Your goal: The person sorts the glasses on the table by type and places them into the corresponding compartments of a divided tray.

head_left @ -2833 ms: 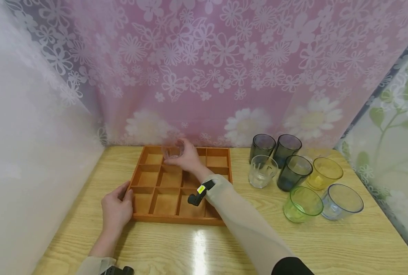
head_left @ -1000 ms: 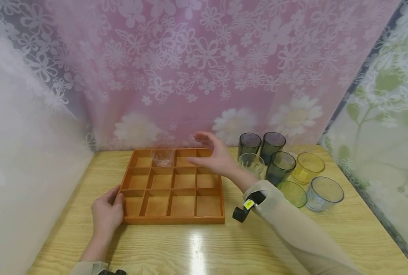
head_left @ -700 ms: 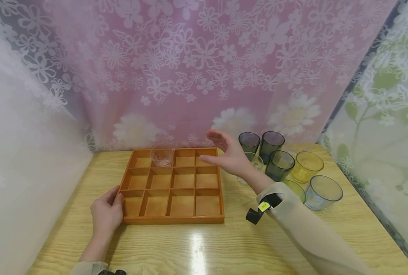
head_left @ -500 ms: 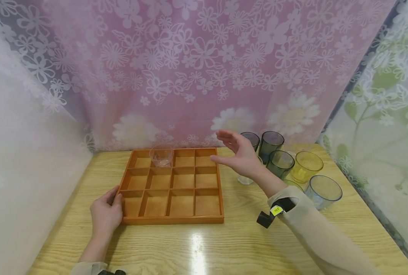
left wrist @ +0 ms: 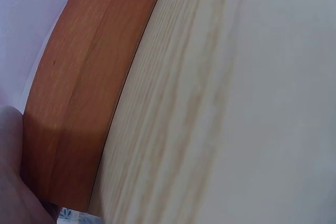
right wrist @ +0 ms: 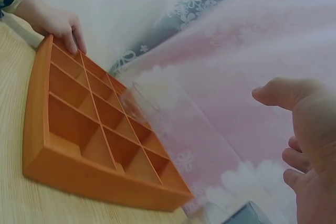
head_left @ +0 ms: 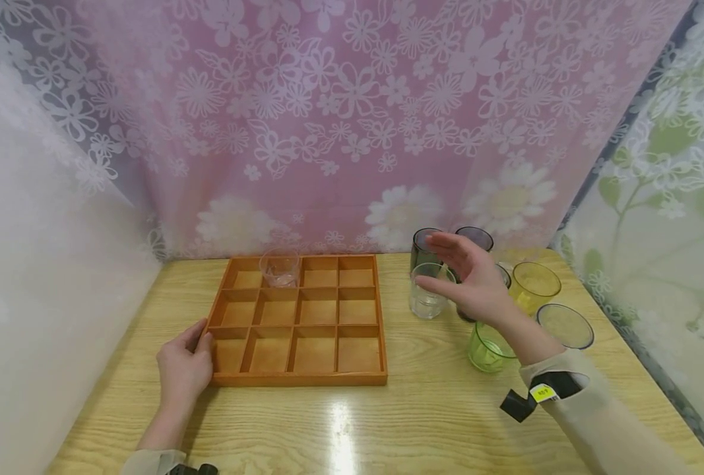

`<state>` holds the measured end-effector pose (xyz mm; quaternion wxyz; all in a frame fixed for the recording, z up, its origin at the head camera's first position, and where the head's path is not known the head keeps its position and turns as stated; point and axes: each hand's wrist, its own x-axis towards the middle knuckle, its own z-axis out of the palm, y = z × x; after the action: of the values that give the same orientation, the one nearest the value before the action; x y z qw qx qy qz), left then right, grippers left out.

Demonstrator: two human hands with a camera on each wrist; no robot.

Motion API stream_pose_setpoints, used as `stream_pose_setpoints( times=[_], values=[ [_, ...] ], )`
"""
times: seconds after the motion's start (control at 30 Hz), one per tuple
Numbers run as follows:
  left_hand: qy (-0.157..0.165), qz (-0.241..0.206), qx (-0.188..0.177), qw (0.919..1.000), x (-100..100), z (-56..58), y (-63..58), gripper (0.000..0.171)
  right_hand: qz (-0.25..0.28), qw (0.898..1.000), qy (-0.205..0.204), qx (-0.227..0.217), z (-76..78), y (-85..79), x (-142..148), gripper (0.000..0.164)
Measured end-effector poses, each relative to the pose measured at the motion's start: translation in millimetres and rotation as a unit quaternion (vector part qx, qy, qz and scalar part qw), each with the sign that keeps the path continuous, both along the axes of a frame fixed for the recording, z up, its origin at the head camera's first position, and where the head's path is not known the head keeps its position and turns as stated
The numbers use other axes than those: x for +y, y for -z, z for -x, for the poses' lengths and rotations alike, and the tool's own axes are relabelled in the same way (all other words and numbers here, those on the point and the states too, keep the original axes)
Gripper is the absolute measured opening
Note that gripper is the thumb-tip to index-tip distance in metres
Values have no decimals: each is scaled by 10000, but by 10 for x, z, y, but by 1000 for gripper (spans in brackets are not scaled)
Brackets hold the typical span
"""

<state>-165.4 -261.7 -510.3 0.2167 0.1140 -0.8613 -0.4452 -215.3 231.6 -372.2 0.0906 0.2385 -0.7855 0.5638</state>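
Observation:
My left hand (head_left: 184, 363) holds the left side of a wooden divided tray (head_left: 298, 380), thumb and fingers at its front left corner. One clear glass (head_left: 280, 272) sits in the tray's back row, second compartment from the left. To the right of the tray, my right hand (head_left: 476, 282) hovers with fingers spread and thumb apart, nothing between them. Its thumb overlaps another clear glass (head_left: 425, 305) in the head view. Behind the hand stand smoky dark glasses (head_left: 419, 249), partly hidden. The right wrist view shows the right thumb (right wrist: 278, 93) pointing toward the tray.
Around the right forearm stand a green glass (head_left: 487, 353), a yellow glass (head_left: 540, 284) and a blue-rimmed glass (head_left: 568, 330), partly covered by hand and wrist. A pink floral curtain (head_left: 328, 165) borders the table's back, and pale sheets flank both sides.
My right hand has let go of the clear glass in the tray's back row and moved right to the group of glasses. The left hand keeps its hold on the tray.

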Motion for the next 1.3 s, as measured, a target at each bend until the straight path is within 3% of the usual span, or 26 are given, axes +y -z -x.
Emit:
stream_pose_setpoints(
  times=[0.73, 1.3],
  values=[
    [50, -21, -84, 10000, 18, 3, 15, 33, -250, 9982, 549, 44, -420, 41, 610, 62],
    [71, -57, -37, 10000, 7, 5, 2, 33, -444, 9922, 1100, -376, -685, 428, 894, 67]
  ],
)
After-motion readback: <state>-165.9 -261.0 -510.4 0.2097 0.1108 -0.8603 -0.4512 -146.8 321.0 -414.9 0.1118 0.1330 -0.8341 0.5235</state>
